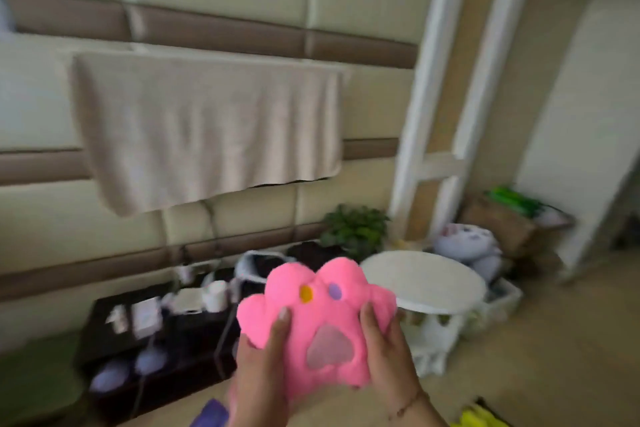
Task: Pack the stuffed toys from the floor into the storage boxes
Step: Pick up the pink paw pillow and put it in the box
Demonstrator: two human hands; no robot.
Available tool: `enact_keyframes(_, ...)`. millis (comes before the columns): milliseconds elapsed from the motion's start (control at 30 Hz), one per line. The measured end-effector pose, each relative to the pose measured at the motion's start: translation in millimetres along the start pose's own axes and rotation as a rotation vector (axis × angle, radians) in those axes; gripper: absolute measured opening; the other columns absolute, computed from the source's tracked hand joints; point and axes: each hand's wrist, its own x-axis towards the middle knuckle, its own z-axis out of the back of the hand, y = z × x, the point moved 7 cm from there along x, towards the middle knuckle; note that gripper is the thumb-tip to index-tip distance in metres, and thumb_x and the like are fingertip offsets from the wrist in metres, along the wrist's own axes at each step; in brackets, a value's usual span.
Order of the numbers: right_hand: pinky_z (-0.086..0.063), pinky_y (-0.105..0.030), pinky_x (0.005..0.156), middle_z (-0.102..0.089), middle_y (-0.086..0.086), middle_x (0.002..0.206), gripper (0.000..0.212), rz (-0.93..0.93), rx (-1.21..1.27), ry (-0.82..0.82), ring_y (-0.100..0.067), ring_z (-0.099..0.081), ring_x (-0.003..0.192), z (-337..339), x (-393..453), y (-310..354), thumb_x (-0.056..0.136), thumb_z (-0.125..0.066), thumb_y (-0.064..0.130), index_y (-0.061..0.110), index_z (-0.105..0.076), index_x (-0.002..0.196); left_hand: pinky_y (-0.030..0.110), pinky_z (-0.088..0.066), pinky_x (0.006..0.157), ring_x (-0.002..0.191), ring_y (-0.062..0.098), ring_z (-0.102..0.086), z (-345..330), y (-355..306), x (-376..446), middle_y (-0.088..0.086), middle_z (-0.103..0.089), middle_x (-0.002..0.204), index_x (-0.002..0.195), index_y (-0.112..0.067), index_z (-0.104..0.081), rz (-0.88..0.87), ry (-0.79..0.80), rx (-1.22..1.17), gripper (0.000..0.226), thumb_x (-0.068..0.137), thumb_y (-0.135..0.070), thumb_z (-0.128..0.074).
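Observation:
A pink paw-shaped stuffed toy (320,319) with an orange spot, a purple spot and a pale pink pad is held up in front of me. My left hand (263,367) grips its left side with the thumb on the front. My right hand (388,360) holds its right side, thumb also on the front. A pale purple plush (467,246) lies on the floor by the wall at the right. A brown box (509,229) with green things in it stands behind that plush. The view is blurred.
A round white low table (426,281) stands just behind the toy. A dark low shelf (114,350) with small items runs along the padded wall, where a beige towel (207,128) hangs. A potted plant (356,229), a yellow thing (478,419) and a purple thing (211,414) are nearby.

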Motion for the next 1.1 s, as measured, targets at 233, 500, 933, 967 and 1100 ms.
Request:
enact_keyframes(233,-0.054,-0.037,0.089,-0.071,0.008,0.104,0.078,0.007,-0.107,-0.323,-0.009,-0.066,0.100,252,78,-14,0.057,-0.056,0.078,0.021,-0.065,0.109,0.059,-0.052,0.091,0.101,0.035,-0.069,-251,113,-7,0.014,-0.073,0.109,0.116,-0.016,-0.065,0.184,0.361,-0.047,0.076,0.057,-0.060,-0.083)
enact_keyframes(500,-0.058,-0.041,0.080,-0.075,0.003,0.097,0.066,-0.070,0.031,-0.600,-0.013,-0.070,0.092,425,125,-75,0.059,-0.068,0.070,0.021,-0.068,0.102,0.056,-0.057,0.082,0.091,0.033,-0.072,-443,214,-22,0.011,-0.076,0.098,0.110,-0.016,-0.067,0.298,0.646,0.070,0.067,0.056,-0.051,-0.086)
enact_keyframes(933,-0.058,-0.050,0.059,-0.062,-0.009,0.100,0.047,-0.356,-0.015,-0.883,-0.027,-0.066,0.080,571,146,-261,0.082,-0.071,0.028,0.030,-0.032,0.109,0.057,-0.057,0.082,0.102,0.031,-0.068,-572,461,-3,0.008,-0.070,0.107,0.108,-0.023,-0.063,0.429,1.122,0.554,0.074,0.047,-0.056,-0.088)
enact_keyframes(967,-0.058,-0.043,0.057,-0.062,-0.010,0.101,0.043,-0.396,-0.011,-0.887,-0.026,-0.066,0.079,573,143,-286,0.082,-0.071,0.027,0.031,-0.034,0.104,0.057,-0.057,0.081,0.100,0.031,-0.067,-570,485,-5,0.008,-0.069,0.105,0.105,-0.025,-0.064,0.422,1.148,0.609,0.071,0.047,-0.057,-0.088)
enact_keyframes(1100,-0.059,-0.047,0.068,-0.059,-0.004,0.111,0.058,-0.563,0.024,-0.842,-0.028,-0.064,0.094,571,134,-404,0.060,-0.078,0.049,0.034,-0.042,0.104,0.023,-0.057,0.066,0.086,0.015,-0.067,-562,583,-14,-0.006,-0.067,0.094,0.093,-0.032,-0.059,0.370,1.225,0.767,0.058,0.046,-0.064,-0.071)
